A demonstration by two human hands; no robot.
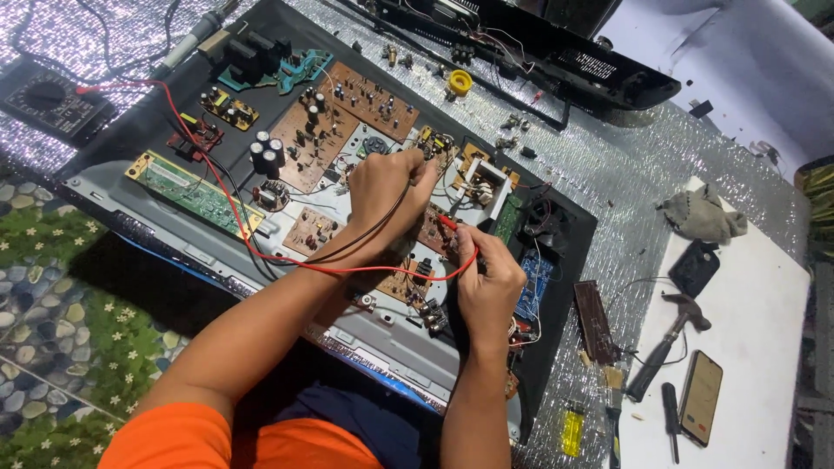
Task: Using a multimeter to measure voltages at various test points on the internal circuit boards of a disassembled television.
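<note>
the left hand (382, 187) is closed around a thin black test probe, its black lead (347, 245) running back along the forearm, with the fingertips pressed down near the middle of the opened chassis. the right hand (488, 280) pinches a red-tipped test probe (446, 222) between thumb and fingers, and its long red wire (252, 247) loops left and far across the boards toward a black multimeter (48, 100) lying at the far left on the silver mat. both probes meet over a small brown circuit board (433, 230) crowded with tiny components, which sits right of centre inside a wide grey and black flat-panel chassis (156, 227). whether the probe tips touch the board cannot be told, as the hands hide them.

around it lie larger brown boards (334, 122) with black cylindrical capacitors (266, 156), a long green strip board (191, 193) at the near left, and a blue board (532, 282) just right of the right hand. the crossing wires and the person's own wrists cover much of the work spot. on the white sheet (764, 347) to the right rest a claw hammer (667, 340), a dark screwdriver (671, 415), a smartphone (700, 396), and a crumpled grey rag (702, 214). a yellow round part (460, 82) sits far off beside a black plastic back cover (556, 48).
</note>
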